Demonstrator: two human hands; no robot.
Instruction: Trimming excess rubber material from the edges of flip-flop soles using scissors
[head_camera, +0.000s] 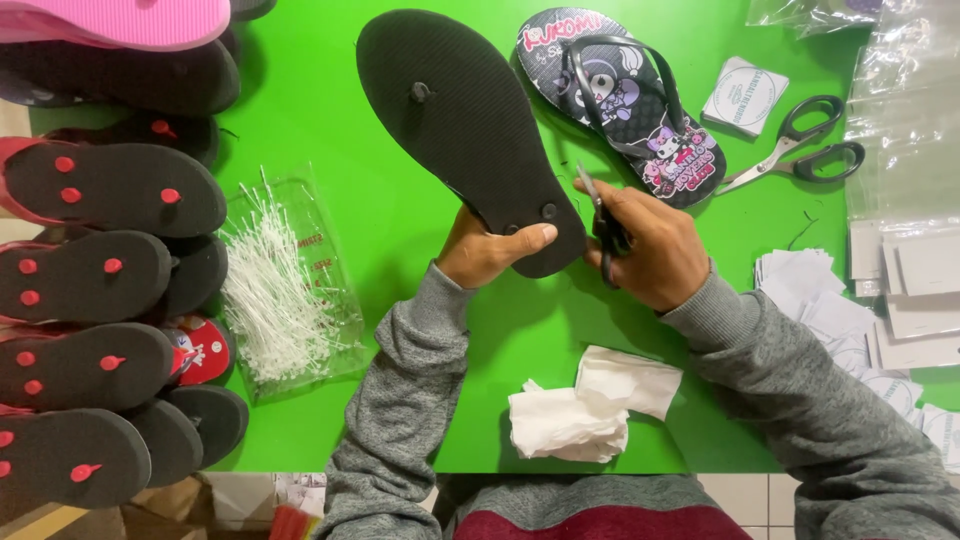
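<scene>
Left hand (487, 248) clamped on the heel end of the black flip-flop (466, 125), sole side up, thumb flat across the edge, toe end pointing away over the green table (330, 100). Right hand (648, 245) closed around small dark scissors (604, 222), blades raised at the heel's right edge, just by the strap plug there — whether the blades are open or shut I cannot tell, the fingers cover them.

To trim well here, I'd judge: keep the sole tilted up to the eye as it is, steady it with that thumb close to the plug, and bring only the blade tips in, flush to the rubber — no digging into the sole.

Around the hands: a printed flip-flop (625, 105) with cartoon figures lies face up just beyond the right hand, larger silver scissors (800, 150) beside it. A clear bag of white plastic ties (275, 290) sits left, next to a stack of black sandals with red plugs (95, 300). White crumpled tissue (585, 405) near the table edge, paper tags (830, 300) at right
</scene>
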